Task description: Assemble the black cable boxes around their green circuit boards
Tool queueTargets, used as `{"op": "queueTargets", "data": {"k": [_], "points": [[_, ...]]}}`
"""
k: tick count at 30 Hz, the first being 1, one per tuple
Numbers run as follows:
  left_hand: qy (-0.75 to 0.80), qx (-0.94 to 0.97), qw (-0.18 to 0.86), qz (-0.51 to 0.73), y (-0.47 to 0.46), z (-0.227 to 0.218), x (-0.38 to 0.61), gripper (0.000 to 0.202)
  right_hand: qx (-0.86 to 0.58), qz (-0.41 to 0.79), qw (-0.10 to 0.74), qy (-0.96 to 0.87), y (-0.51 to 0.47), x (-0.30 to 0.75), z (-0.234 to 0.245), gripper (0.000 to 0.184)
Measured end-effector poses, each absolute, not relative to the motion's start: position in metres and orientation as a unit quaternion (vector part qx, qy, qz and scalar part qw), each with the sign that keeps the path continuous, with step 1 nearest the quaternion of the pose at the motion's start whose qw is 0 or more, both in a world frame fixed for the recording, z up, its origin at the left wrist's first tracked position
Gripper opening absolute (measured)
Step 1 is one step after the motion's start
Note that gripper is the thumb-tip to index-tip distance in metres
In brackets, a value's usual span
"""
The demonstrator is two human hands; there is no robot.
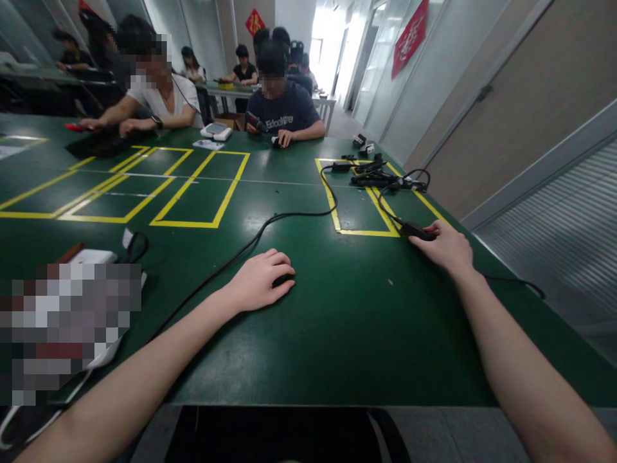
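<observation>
My left hand (263, 281) rests on the green table (337, 347), fingers curled over a small dark object (283, 280) that is mostly hidden. At the right, my right hand (448, 247) grips a black power adapter (417, 230) between thumb and fingers. One cord from the adapter curves back to a tangle of black cables (380, 177). Another black cord (518, 281) comes out past my right wrist toward the table's right edge. A long black cable (270, 220) runs behind my left hand to a second black block (341, 166).
Yellow tape rectangles (216, 225) mark the table. At left lies a blurred-out item (72, 321) beside a white device (94, 256). Across the table, one person (284, 106) handles a small object; another (166, 96) reaches over a black tray-like item (108, 143). Small black-and-white pieces (366, 149) lie behind the cables.
</observation>
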State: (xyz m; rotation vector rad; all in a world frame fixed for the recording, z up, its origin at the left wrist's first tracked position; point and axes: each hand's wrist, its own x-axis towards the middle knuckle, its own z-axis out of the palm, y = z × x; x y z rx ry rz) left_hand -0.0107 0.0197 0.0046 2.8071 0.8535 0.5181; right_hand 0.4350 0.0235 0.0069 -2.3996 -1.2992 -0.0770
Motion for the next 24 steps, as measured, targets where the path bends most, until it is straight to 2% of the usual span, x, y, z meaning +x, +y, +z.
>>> {"op": "queueTargets", "data": {"k": [6,17,24], "points": [[0.294,0.937,0.081,0.168,0.019,0.004,-0.011,0.017,-0.845,-0.023,0.189,-0.499,0.025,0.437,0.003,0.030],[0.298,0.936,0.086,0.166,0.019,0.004,-0.012,0.018,-0.867,0.066,0.268,-0.415,0.024,0.445,0.006,0.038],[0.305,0.935,0.085,0.159,0.019,0.003,-0.011,0.019,-0.859,0.080,0.300,-0.407,0.024,0.448,-0.003,0.065]]}}
